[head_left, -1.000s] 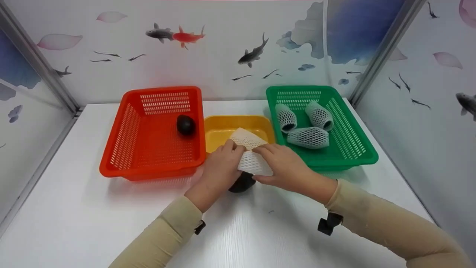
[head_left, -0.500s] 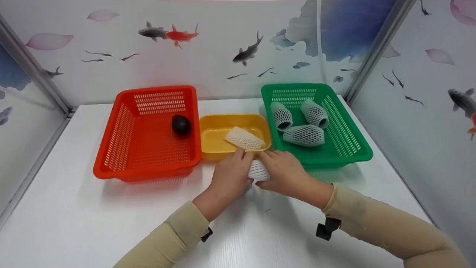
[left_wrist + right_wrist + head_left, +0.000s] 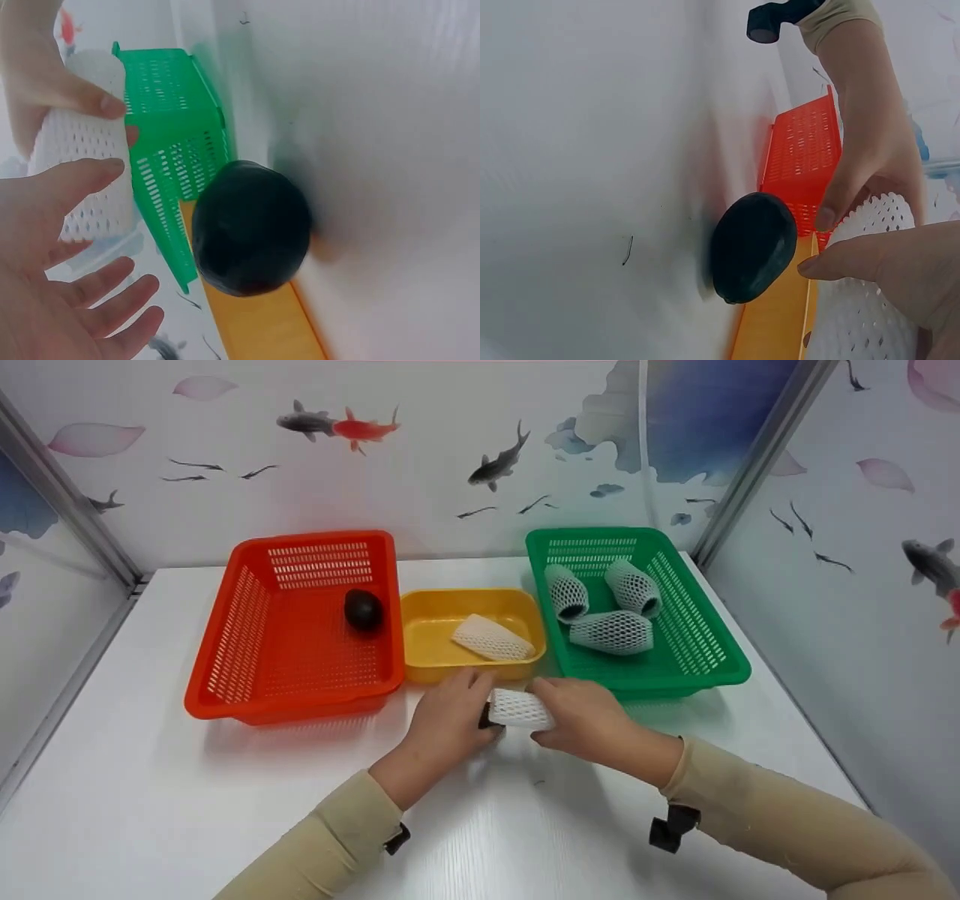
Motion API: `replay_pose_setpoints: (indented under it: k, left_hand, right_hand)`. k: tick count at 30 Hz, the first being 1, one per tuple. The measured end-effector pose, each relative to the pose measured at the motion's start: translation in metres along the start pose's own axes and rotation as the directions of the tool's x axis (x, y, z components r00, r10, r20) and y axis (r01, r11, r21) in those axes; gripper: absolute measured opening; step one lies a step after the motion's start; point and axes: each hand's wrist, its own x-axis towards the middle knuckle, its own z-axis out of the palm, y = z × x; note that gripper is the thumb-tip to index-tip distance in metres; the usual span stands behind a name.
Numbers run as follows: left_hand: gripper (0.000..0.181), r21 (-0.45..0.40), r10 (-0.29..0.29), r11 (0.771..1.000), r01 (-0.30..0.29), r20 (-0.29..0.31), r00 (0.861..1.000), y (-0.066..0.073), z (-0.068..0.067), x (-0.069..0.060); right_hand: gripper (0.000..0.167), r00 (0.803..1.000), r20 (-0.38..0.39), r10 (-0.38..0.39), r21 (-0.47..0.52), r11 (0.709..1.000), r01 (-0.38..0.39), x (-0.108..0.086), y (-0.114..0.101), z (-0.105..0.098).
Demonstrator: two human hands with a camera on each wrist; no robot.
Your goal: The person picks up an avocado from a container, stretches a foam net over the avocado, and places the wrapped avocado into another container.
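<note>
A white foam net sleeve (image 3: 520, 709) is held above the table between both hands. My right hand (image 3: 589, 720) grips its right end, the thumb lying across the mesh in the right wrist view. At the sleeve's left rim is my left hand (image 3: 439, 729), its thumb and a finger on either side and the other fingers spread. A dark, smooth oval fruit (image 3: 251, 228) rests on the table beneath the sleeve; in the head view only a dark patch shows between left hand and sleeve. The right wrist view shows the fruit (image 3: 754, 247) whole and uncovered.
A red basket (image 3: 300, 701) at left holds one dark fruit (image 3: 364, 610). Behind the hands, a yellow tray (image 3: 431, 641) contains another white sleeve (image 3: 493, 638). The green basket (image 3: 675, 679) at right holds three net-covered items (image 3: 612, 632). Printed panels surround the table.
The held sleeve has come down and towards me from the yellow tray's front edge, swinging round to lie more sideways. My hands moved with it, then drew slightly apart.
</note>
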Motion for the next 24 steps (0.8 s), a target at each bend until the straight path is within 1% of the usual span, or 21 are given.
replay_pose_setpoints:
  k: [3, 7, 10, 14, 20, 24]
  left_hand:
    - [0.059, -0.003, -0.004, 1.0, 0.004, 0.008, 1.0, -0.008, 0.004, -0.002]
    - [0.063, -0.025, -0.052, 0.998, 0.054, 0.065, 0.997, -0.017, 0.01, -0.002]
    - [0.065, -0.05, -0.089, 0.994, 0.095, 0.101, 0.991, -0.023, 0.015, -0.001]
    - [0.068, -0.081, -0.121, 0.988, 0.132, 0.128, 0.984, -0.03, 0.019, 0.0]
    - [0.068, -0.112, -0.141, 0.98, 0.162, 0.173, 0.975, -0.035, 0.025, 0.002]
    - [0.064, -0.152, -0.138, 0.974, 0.165, 0.173, 0.975, -0.037, 0.027, 0.001]
  right_hand:
    - [0.052, 1.0, 0.005, -0.005, 0.017, 1.0, 0.005, -0.005, 0.004, 0.0]
    - [0.053, 1.0, 0.014, -0.018, 0.033, 0.999, 0.018, -0.011, 0.01, 0.002]
    - [0.053, 0.998, -0.009, -0.062, 0.025, 0.998, 0.062, -0.014, 0.016, 0.005]
    - [0.051, 0.993, -0.05, -0.111, -0.007, 0.994, 0.111, -0.017, 0.022, 0.005]
    - [0.052, 0.996, -0.013, -0.088, -0.025, 0.996, 0.087, -0.022, 0.025, 0.001]
    - [0.055, 0.997, -0.011, -0.081, -0.036, 0.996, 0.08, -0.025, 0.026, -0.002]
